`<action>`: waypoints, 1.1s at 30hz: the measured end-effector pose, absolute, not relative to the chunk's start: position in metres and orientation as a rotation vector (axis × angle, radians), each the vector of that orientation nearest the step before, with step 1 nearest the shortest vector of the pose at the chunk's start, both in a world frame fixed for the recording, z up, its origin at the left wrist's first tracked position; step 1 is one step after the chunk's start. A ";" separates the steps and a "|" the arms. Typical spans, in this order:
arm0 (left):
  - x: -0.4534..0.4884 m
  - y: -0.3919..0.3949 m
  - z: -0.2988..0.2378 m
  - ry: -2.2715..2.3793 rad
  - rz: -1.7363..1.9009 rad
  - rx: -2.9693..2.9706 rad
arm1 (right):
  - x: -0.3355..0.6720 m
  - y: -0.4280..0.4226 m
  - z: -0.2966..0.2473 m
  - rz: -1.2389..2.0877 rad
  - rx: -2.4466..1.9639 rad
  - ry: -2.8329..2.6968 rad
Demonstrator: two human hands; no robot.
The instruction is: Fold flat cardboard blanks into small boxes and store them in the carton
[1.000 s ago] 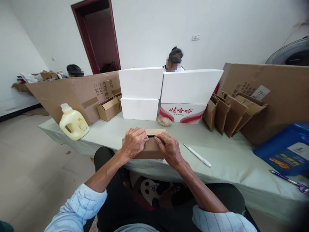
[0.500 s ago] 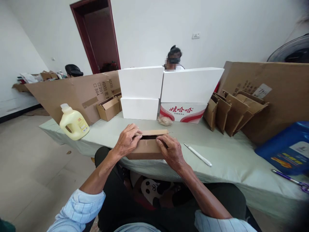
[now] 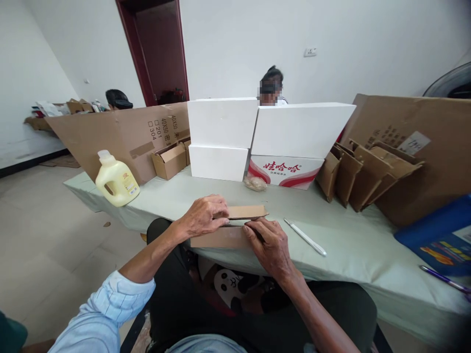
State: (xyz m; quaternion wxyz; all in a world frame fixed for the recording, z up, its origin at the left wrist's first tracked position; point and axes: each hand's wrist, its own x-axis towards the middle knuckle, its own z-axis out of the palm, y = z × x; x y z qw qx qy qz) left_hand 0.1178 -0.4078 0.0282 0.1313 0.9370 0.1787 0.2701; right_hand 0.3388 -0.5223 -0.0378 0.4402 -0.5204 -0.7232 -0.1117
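A small brown cardboard box (image 3: 221, 239) rests at the near edge of the cloth-covered table, its lid flap (image 3: 247, 212) tilted up at the back. My left hand (image 3: 206, 214) has its fingers curled over the left end of the flap. At the box's right end, my right hand (image 3: 268, 240) pinches the edge where flap and front wall meet. A narrow dark gap shows between flap and front wall. The box's ends are mostly hidden by my hands. Right of my right hand lies a slim white pen-like tool (image 3: 305, 237).
White boxes (image 3: 222, 122) stand stacked ahead, with a crumpled clear bundle (image 3: 255, 183) before them. Folded cardboard pieces (image 3: 362, 171) and a blue jug (image 3: 437, 240) are at right. A yellow bottle (image 3: 117, 181) and a brown carton (image 3: 171, 161) stand left. A person (image 3: 271, 86) sits behind.
The box's flap has come further down over the opening, narrowing the dark gap. Both hands still grip the box. The view has shifted slightly.
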 end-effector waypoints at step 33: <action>0.132 -0.434 0.032 0.611 0.773 2.281 | 0.307 -0.526 -0.044 -0.271 -1.480 -1.343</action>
